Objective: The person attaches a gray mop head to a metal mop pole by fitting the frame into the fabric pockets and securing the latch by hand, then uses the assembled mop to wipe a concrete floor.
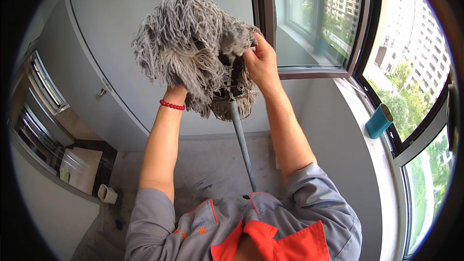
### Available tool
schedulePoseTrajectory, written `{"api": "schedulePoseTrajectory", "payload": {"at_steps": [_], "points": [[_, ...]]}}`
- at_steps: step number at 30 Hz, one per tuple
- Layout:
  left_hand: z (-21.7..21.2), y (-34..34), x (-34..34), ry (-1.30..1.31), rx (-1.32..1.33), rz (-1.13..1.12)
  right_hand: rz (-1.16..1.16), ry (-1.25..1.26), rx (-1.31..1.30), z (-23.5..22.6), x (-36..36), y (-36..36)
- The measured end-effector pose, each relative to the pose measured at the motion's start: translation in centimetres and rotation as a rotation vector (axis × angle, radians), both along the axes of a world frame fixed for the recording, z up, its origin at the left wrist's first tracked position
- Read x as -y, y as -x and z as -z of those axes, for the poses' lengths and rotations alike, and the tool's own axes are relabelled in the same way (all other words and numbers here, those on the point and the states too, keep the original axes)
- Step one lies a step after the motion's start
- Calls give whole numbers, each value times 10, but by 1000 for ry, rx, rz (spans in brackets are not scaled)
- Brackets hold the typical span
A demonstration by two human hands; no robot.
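A string mop's shaggy grey head (179,31) is held up in front of me. Its blue-grey pole (242,145) runs down from the dark frame toward my body. At the right edge of the mop head, my right hand (261,63) is closed, thumb and fingers pinching the mop near that frame. My left hand (177,91) reaches up under the left side of the strands, a red bead bracelet (172,105) around its wrist. The strands cover its fingers, so its grip is hidden.
An open window sash (314,72) stands at the right, close to my right hand. On the sill sits a teal cup-like container (379,122). A grey door (89,63) with a handle is at the left, and a small whitish container (107,194) stands low by the doorway.
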State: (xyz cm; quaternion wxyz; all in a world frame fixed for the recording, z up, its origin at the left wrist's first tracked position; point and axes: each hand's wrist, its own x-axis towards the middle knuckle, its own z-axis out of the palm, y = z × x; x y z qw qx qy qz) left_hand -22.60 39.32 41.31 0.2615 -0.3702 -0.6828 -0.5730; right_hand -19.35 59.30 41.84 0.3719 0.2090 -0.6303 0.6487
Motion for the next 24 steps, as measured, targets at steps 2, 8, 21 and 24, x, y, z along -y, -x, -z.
{"api": "schedulePoseTrajectory", "payload": {"at_steps": [2, 8, 21, 24], "points": [[-1, 1, 4, 19, -17, -16, 325, -328, -81, -3, -13, -5], [-1, 4, 11, 75, -59, -55, 113, -311, 255, -12, -16, 2], [-5, 13, 35, 290, -218, -168, 329, -539, -263, 16, -22, -3], [-3, 14, 34, 268, -76, -93, 390, -583, -260, 31, -25, -15]]}}
